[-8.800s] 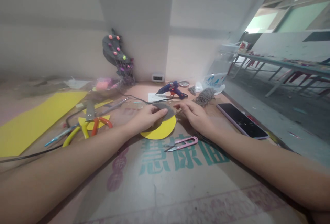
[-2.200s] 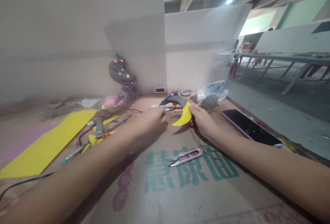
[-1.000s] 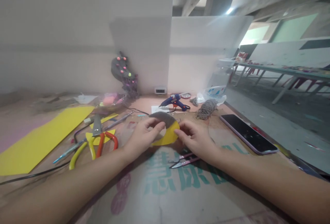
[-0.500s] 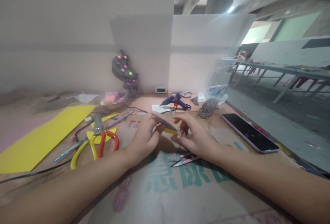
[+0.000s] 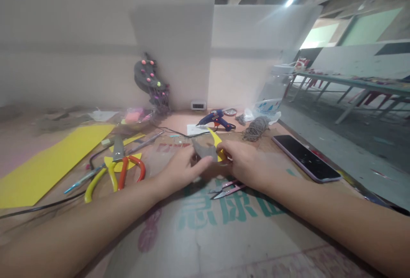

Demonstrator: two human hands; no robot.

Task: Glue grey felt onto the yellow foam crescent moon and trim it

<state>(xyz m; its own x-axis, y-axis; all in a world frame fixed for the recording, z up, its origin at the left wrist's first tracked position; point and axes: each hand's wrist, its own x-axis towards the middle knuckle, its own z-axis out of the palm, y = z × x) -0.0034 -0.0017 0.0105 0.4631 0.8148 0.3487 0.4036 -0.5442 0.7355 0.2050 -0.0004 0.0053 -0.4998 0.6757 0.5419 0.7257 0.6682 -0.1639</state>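
Note:
Between my two hands are a thin grey crescent-like piece and a curved yellow paper piece with a pointed tip upward. My left hand is closed on the grey piece, its thumb lying along the near edge. My right hand pinches the lower part of the yellow paper, fingers curled. Whether the two pieces are joined is hidden by the fingers. Just below my right hand, pink-handled thread snips lie on the printed board. Beyond the hands rests a blue glue gun on its stand.
Pliers with yellow and red handles, a pen and a yellow sheet lie at left. To the right are a grey yarn bundle and a phone. A grey dotted figure stands against the wall.
The grey piece has turned so its broad face shows, and the yellow paper now stands up beside it. My right fingers have closed in on the yellow paper. The view shifted slightly.

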